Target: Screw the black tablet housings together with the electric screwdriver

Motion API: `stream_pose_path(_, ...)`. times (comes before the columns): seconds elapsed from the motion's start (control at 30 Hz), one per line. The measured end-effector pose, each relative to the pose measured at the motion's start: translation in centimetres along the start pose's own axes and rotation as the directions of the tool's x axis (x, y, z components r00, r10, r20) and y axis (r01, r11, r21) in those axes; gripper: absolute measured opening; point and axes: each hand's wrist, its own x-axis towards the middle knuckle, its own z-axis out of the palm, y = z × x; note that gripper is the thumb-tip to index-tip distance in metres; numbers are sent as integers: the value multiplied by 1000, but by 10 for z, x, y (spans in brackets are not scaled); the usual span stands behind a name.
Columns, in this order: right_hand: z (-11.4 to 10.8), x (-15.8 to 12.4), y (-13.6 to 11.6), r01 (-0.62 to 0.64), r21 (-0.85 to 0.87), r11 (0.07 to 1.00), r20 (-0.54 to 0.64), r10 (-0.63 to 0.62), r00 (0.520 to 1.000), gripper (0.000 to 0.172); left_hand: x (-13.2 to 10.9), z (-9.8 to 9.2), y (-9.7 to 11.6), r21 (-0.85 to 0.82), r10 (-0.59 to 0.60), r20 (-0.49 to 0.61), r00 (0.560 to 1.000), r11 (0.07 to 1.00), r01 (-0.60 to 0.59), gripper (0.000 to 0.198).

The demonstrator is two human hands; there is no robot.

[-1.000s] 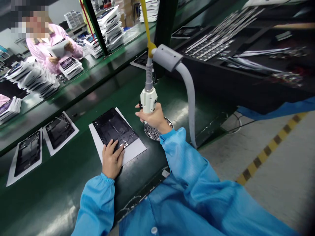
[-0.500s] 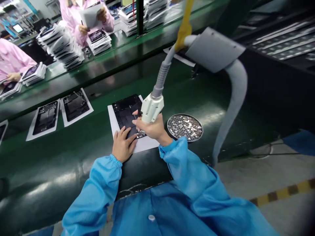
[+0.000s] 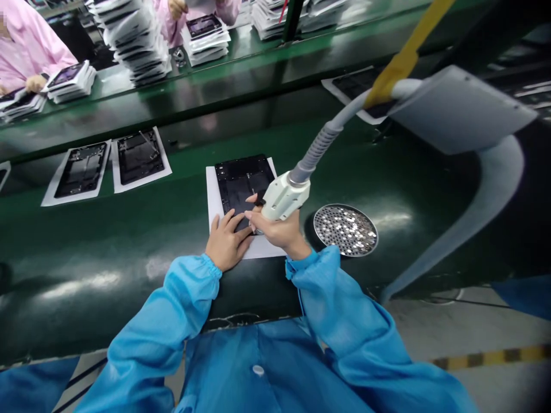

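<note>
A black flat panel [image 3: 243, 180] lies on a white sheet [image 3: 212, 192] on the green conveyor belt [image 3: 129, 241]. My left hand [image 3: 227, 244] rests flat on the panel's near edge, fingers stretched out. My right hand [image 3: 279, 232] is wrapped round a white electric screwdriver [image 3: 286, 195], tilted, with its tip down at the panel's near right corner. A grey hose [image 3: 482, 201] and a yellow strap [image 3: 404, 57] run up from the tool.
A round metal dish of small screws [image 3: 345, 229] sits right of the panel. Two more panels on sheets [image 3: 109, 166] lie to the left on the belt. Across the belt, people in pink coats [image 3: 30, 49] handle stacked panels [image 3: 133, 37].
My right hand carried the screwdriver from above the screw dish leftward onto the panel's near right corner. My left hand stayed on the panel. The view swung down and left.
</note>
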Motion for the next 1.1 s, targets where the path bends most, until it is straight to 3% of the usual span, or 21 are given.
stream_pose_path(0.27,-2,0,-6,-24,-16,1000,-8,24,1000,19,2,0,-1,7,-5,13,1000,1000,5,31)
stream_pose_path(0.4,-11,6,-13,25,-17,1000,-91,-26,996,27,-4,-3,-1,8,22,15,1000,1000,-22,31)
stream_pose_path(0.57,-30,15,-12,117,-23,993,-216,-119,969,22,-24,-11,-7,-57,90,-10,996,994,-91,31)
stream_pose_path(0.6,-33,16,-11,129,-34,991,-233,-133,963,21,-26,-14,-11,-85,53,-53,997,995,-58,31)
stream_pose_path(0.67,-36,18,-10,145,-56,988,-262,-155,953,17,-26,-22,-21,-137,-170,-150,974,979,149,32)
stream_pose_path(0.73,-37,19,-12,152,-67,986,-284,-165,945,14,-21,-31,-30,-145,-466,-163,869,883,447,35)
stream_pose_path(0.8,-36,19,-14,167,-89,982,-294,-187,938,11,-15,-38,-34,-105,-622,-75,779,782,614,38)
stream_pose_path(0.87,-36,18,-15,177,-121,977,-298,-206,932,11,-10,-39,-34,-107,-632,37,774,768,632,32)
stream_pose_path(0.97,-37,17,-13,159,-131,978,-316,-193,929,13,-7,-34,-35,-269,-568,121,814,770,578,30)
stream_pose_path(1.03,-38,17,-10,144,-128,981,-323,-179,929,14,-7,-31,-41,-482,-556,90,826,702,525,29)
stream_pose_path(1.1,-39,18,-5,121,-126,985,-313,-155,937,14,-6,-31,-51,-665,-586,-4,810,606,435,28)
